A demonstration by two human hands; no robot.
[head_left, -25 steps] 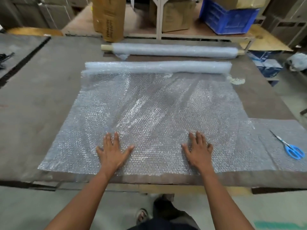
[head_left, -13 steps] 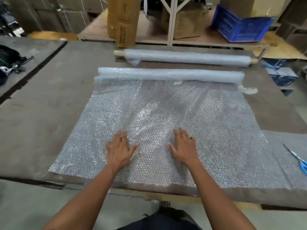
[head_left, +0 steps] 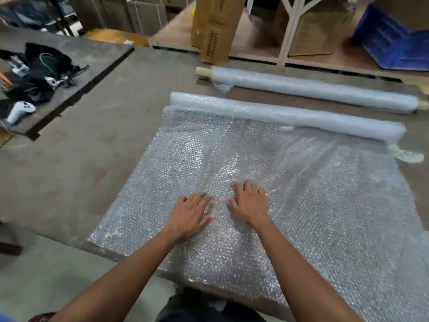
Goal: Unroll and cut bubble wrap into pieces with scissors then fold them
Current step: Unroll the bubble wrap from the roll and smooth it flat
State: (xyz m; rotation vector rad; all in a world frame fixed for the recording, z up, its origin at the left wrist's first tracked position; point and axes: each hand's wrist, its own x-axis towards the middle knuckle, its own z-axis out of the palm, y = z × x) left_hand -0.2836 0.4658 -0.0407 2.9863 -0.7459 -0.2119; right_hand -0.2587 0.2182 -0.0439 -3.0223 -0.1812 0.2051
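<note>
Bubble wrap sheet [head_left: 301,194] lies unrolled flat on the brown worktable [head_left: 92,147], its near edge reaching the table's front edge, its far end joined to the partly unrolled roll [head_left: 290,116] lying across the table. Sheet surface shows long wrinkles running from the roll toward the hands.

Left hand [head_left: 191,214]: palm down on the sheet, fingers straight and spread, thumb out to the side. Released, flat; grasps nothing, presses on the wrap.

Right hand [head_left: 250,203]: palm down on the sheet just beside the left, fingers straight and slightly spread. Also flat and released, pressing the wrap. The two hands are near each other but apart, in the middle of the sheet's near half.

Second roll [head_left: 313,89], still wound on a cardboard core, lies behind the first, roughly parallel, apart from it.

White scrap [head_left: 407,155] on the table at the right end of the nearer roll.

Behind the table: upright cardboard box [head_left: 214,26], blue plastic crate [head_left: 394,40], white frame upright [head_left: 287,31].

Left side table [head_left: 76,49]: black tangle of straps and cables [head_left: 39,73], white handheld controller [head_left: 19,111].
</note>
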